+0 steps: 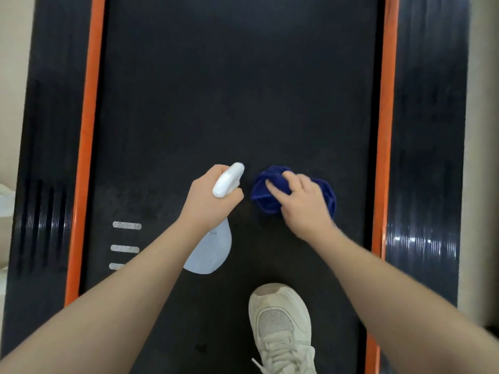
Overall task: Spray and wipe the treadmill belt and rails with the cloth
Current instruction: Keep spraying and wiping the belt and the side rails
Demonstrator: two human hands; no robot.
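Left hand (210, 201) wraps bottle (213, 249) neck, light plastic. Right hand (299, 201) presses bunched cloth (266, 203) on mid-belt (243, 103), fingers partly curled over it. Cloth looks soft, limp: palm it, not pinch.

A cream sneaker (280, 325) with a mesh toe panel and laces stands at the bottom of the view. Pale beige floor (483, 130) shows along both outer edges.
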